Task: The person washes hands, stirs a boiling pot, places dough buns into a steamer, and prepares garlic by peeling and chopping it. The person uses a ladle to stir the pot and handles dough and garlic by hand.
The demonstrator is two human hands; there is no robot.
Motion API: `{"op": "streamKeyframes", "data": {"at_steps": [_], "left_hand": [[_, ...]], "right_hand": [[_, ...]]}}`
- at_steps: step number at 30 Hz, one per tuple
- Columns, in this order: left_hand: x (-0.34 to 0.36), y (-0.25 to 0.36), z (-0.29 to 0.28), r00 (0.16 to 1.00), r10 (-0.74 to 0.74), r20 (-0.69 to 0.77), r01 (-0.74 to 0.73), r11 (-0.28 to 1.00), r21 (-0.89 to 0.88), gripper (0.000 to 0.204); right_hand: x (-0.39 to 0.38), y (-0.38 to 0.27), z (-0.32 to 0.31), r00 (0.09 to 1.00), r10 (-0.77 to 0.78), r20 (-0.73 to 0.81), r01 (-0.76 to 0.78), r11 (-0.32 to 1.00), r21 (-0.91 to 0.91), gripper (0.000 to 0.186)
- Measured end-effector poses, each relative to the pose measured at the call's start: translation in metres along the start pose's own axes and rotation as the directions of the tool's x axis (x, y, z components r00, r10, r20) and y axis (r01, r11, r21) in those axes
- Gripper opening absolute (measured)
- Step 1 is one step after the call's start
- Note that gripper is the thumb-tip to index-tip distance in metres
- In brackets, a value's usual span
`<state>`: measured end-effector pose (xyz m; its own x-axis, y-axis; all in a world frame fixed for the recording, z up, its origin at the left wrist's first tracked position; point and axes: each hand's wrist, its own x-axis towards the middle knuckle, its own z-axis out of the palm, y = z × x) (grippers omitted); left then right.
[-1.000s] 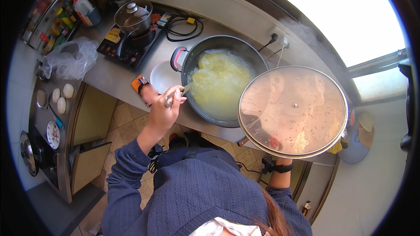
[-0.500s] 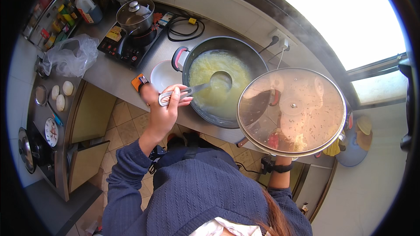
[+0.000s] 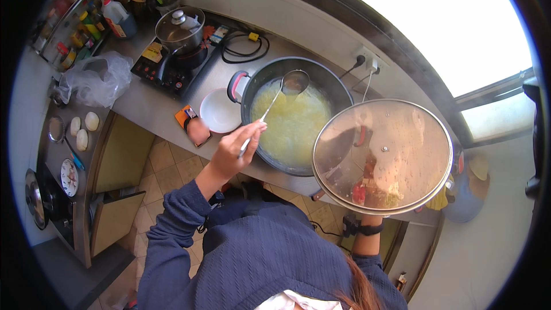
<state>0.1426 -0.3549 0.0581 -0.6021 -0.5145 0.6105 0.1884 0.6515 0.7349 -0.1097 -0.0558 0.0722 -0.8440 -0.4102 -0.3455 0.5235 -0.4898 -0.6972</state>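
My left hand (image 3: 238,146) is closed around the handle of a metal ladle (image 3: 295,82). The ladle's bowl is raised toward the far wall of a large dark pot (image 3: 252,132), over a steaming pale yellow-green soup (image 3: 298,117). On the right, my right hand (image 3: 373,218) holds up a round glass lid (image 3: 396,155) with a metal rim, droplets on its glass, tilted beside the pot and overlapping its right edge. Most of that hand's fingers are hidden behind the lid. A white bowl (image 3: 220,110) stands just left of the pot, nearest to my left hand.
At the back left, a smaller lidded pot (image 3: 179,28) sits on an induction cooker (image 3: 150,74), with a coiled black cable (image 3: 244,46) beside it. An orange-and-black packet (image 3: 186,116) lies at the counter edge. Further left are a plastic bag (image 3: 97,80), pale oval pieces (image 3: 82,139) and a patterned dish (image 3: 69,177).
My left hand has moved right and nearer to me, swinging the ladle's bowl from the soup's middle to the pot's far side. The lid is still held at the right.
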Motion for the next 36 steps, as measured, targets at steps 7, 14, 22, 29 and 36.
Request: {"op": "streamKeyframes", "data": {"at_steps": [7, 14, 22, 29, 36], "left_hand": [[0.013, -0.035, 0.026, 0.98, 0.138, 0.143, -0.168, 0.96, 0.223, 0.036], [0.038, -0.055, 0.073, 1.0, -0.012, -0.003, 0.012, 1.0, -0.001, 0.023], [0.039, -0.051, 0.099, 0.89, -0.45, 0.08, 0.446, 0.815, -0.37, 0.027], [0.025, -0.031, 0.083, 0.742, -0.617, 0.26, 0.641, 0.54, -0.546, 0.028], [0.018, 0.002, 0.034, 0.696, -0.661, 0.281, 0.706, 0.558, -0.436, 0.029]], "right_hand": [[-0.004, -0.002, -0.009, 1.0, 0.006, 0.018, -0.006, 1.0, 0.01, 0.035], [-0.01, -0.006, -0.023, 1.0, 0.007, 0.026, -0.007, 1.0, 0.024, 0.035], [-0.011, -0.005, -0.031, 0.999, 0.009, 0.037, -0.01, 0.999, 0.032, 0.036], [-0.004, -0.001, -0.023, 0.997, 0.022, 0.072, -0.024, 0.999, 0.022, 0.036], [0.001, 0.003, -0.018, 0.994, 0.049, 0.096, -0.05, 0.999, 0.007, 0.036]]}}
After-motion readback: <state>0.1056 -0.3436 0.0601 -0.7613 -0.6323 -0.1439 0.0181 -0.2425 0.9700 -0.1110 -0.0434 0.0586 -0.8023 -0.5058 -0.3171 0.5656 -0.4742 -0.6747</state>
